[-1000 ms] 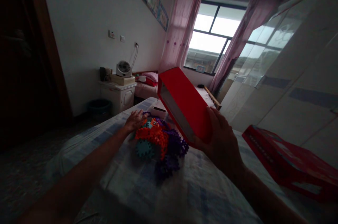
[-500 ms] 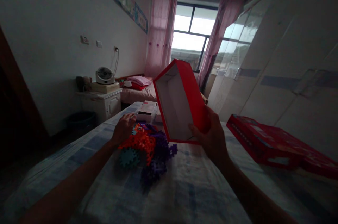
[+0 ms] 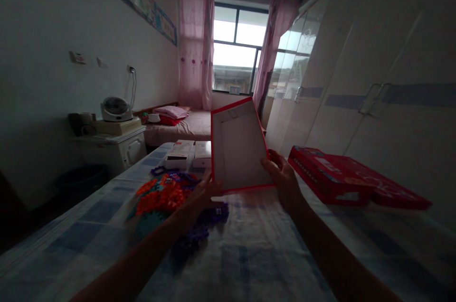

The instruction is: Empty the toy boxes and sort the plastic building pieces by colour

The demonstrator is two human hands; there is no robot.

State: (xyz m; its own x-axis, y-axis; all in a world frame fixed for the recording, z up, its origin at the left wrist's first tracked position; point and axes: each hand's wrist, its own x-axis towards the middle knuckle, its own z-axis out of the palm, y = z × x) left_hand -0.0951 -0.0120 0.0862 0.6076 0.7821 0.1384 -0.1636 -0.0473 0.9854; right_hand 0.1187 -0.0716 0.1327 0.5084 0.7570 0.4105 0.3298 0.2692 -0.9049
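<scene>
Both my hands hold a red box or box lid (image 3: 240, 147) up over the bed, its bare white inside facing me. My right hand (image 3: 283, 176) grips its lower right edge, thumb on the inner side. At the lower left corner, my left hand (image 3: 208, 188) is closed on the rim, its fingers partly hidden. Beneath and left of that hand lies a pile of plastic gear-shaped pieces (image 3: 160, 197) in orange, teal and purple. Some purple pieces (image 3: 215, 213) show below my left wrist.
A large red box (image 3: 331, 174) lies on the checked bedsheet (image 3: 245, 254) at the right. Two white boxes (image 3: 180, 154) sit behind the pile. A bedside cabinet (image 3: 133, 145) with a fan (image 3: 116, 108) stands at the left, and wardrobes (image 3: 342, 64) line the right.
My left hand has moved right from above the gear pieces to the red box's lower left corner. The box has turned so its inside faces me more squarely. The view has swung right.
</scene>
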